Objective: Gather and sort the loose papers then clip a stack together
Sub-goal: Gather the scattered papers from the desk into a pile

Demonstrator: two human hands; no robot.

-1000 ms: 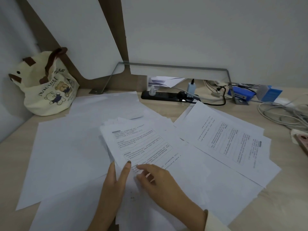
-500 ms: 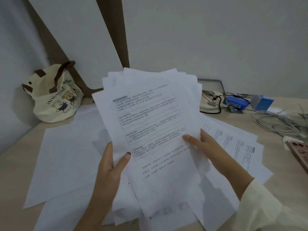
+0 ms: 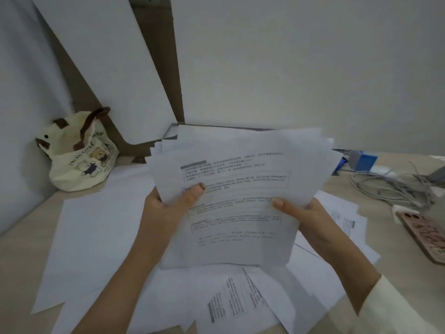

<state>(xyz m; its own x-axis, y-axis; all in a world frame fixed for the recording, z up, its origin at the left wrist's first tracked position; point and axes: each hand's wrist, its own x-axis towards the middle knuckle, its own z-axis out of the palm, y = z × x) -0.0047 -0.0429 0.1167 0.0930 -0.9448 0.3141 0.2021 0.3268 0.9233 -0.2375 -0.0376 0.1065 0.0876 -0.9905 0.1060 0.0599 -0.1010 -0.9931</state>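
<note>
A pale wooden desk [image 3: 21, 249] ran from the left wall to the right edge, backed by grey-white walls. Loose sheets [image 3: 96, 237] covered most of its middle, some blank, some printed, overlapping one another; one printed sheet [image 3: 231, 300] lay face up at the near edge under the lifted bundle.

Above them, clear of the desk, a fanned stack of papers [image 3: 240, 201] was held up facing the camera, its edges uneven and its top sheet printed with boxed text. The left hand [image 3: 168, 206] gripped the stack's left edge, thumb pressed on the front and fingers hidden behind. The right hand [image 3: 298, 210] pinched the right edge the same way, thumb on the front.

In the left corner a cream tote bag [image 3: 79, 153] with brown handles and bear drawings slumped against the wall; what it held could not be seen. At right lay a tangle of grey cables [image 3: 390, 186], a phone [image 3: 426, 232] in a patterned case, and a small blue box [image 3: 363, 160].
</note>
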